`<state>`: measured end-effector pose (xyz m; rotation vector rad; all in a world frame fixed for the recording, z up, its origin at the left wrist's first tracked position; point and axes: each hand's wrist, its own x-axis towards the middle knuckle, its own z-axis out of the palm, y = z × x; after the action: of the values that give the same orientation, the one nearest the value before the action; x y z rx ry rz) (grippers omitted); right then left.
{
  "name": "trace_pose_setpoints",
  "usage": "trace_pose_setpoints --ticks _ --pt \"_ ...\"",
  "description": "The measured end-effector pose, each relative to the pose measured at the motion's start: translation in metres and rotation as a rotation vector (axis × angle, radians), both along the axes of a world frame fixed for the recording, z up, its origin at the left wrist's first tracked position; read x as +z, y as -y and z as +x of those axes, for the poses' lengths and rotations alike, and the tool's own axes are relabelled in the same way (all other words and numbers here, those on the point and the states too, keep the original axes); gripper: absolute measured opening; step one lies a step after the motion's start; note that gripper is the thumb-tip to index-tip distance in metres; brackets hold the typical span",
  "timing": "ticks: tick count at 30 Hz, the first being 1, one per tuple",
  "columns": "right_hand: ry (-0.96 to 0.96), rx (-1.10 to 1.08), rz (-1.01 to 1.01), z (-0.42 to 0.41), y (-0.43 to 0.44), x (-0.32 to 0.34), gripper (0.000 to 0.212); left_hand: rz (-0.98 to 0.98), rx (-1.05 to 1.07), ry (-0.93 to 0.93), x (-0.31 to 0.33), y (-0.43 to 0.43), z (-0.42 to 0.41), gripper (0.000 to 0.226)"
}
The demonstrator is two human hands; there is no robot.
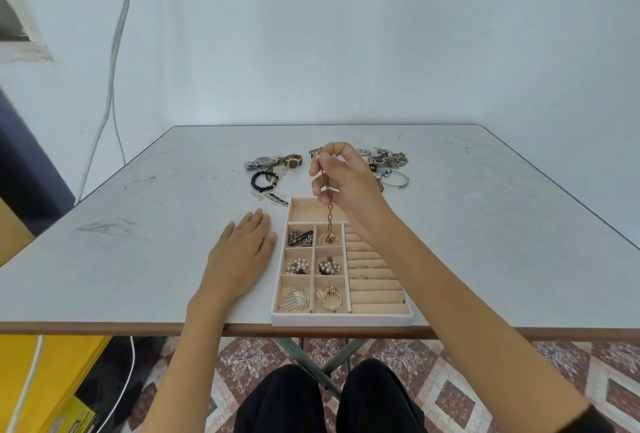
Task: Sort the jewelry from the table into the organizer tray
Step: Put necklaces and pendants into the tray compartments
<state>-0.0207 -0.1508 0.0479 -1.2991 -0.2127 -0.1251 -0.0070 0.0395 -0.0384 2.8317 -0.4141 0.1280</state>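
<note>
Where the bottom edge cuts the view, only two knees in black trousers (311, 398) show above a floor (450, 398) of red and pale patterned tiles, and the metal legs under the surface are half hidden between them. At the near edge of the scuffed pale grey surface (138, 276), which has a brown rim, sits the organizer tray (341, 321), white outside and lined in soft peach fabric. Its nearest cells hold a silver wing-shaped brooch (294, 299) and a gold hoop with pearls (330, 298). Behind these are two pearl clusters (298, 266) and a dark tangle (300, 237) too small to read. The padded ring rolls (375, 294) on its right carry a few thin rings, and the far rolls are covered by the right forearm. The left hand (242, 252) lies flat on the surface just beside the tray's left wall, its fingers straight and holding nothing. The right hand (341, 178) is raised over the tray's far end, its fingers curled and pinching a coppery link chain (329, 210). The chain hangs straight down, and its lower end is coiled in the small cell right of the dark tangle. Beyond the tray lie two watches (277, 162), a black bead bracelet (264, 180) and, partly behind the right hand, a heap of silvery pieces (391, 165) that blur together. A plain white wall (346, 51) closes the room, with a pale cable (114, 68) running down it at the left.
</note>
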Motion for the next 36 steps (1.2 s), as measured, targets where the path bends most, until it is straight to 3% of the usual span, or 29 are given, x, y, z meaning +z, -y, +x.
trace_pose_setpoints --ticks 23,36 --pt "-0.045 0.147 -0.552 -0.020 0.030 -0.012 0.003 -0.067 -0.005 0.005 0.000 -0.002 0.000 0.051" --pt "0.131 -0.164 -1.316 -0.005 0.024 -0.031 0.002 -0.090 -0.011 0.002 0.000 -0.002 -0.001 0.051"
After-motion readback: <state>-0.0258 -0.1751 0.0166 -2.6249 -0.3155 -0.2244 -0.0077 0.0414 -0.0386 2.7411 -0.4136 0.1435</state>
